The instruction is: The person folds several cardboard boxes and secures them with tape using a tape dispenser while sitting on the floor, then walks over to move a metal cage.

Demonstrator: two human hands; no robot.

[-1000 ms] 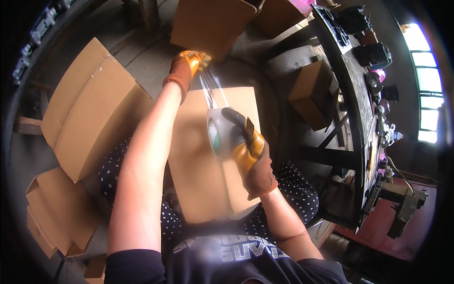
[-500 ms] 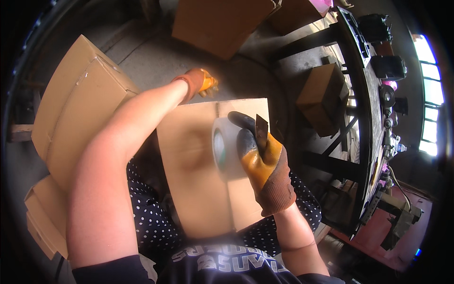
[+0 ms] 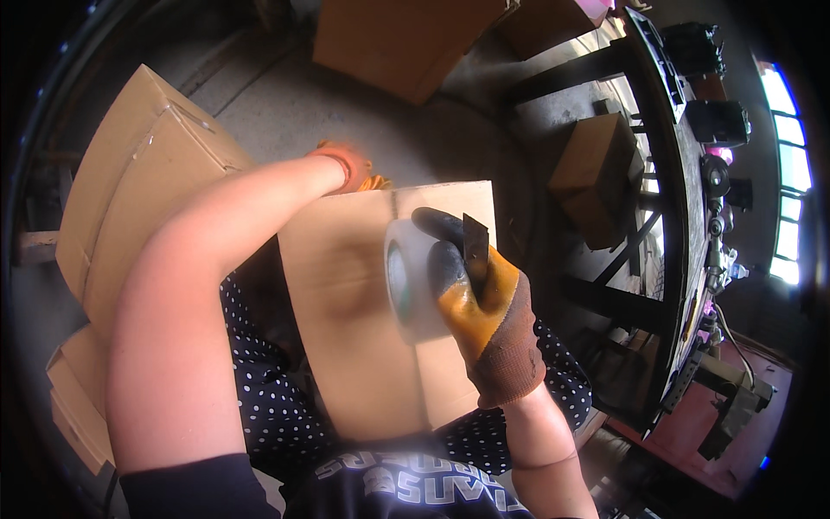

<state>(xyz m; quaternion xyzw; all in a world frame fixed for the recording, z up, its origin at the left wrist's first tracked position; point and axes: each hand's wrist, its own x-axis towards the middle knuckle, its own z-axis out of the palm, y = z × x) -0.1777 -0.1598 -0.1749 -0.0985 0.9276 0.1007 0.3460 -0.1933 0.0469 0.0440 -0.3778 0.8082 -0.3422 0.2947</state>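
Note:
A cardboard box (image 3: 346, 294) rests on my lap, a seam running down its upper face. My right hand (image 3: 480, 303), in an orange-and-brown work glove with dark fingertips, is closed round a wide roll of clear tape (image 3: 398, 272) above the box. A small flat dark metal blade (image 3: 475, 238) sticks up between its thumb and fingers. My left hand (image 3: 348, 166), gloved alike, is at the box's far edge. Its fingers look bent, but they are blurred and partly hidden behind that edge.
Large cardboard boxes stand at my left (image 3: 147, 173) and ahead (image 3: 398, 43). Another box (image 3: 592, 173) sits on the floor beside a dark workbench (image 3: 674, 216) on the right, which bears tools and black cases. A smaller carton (image 3: 82, 389) lies at lower left.
My left hand has moved down and slightly left, closer to the box's far edge, its fingers now partly behind it. My right hand stays almost in place with the tape roll and blade.

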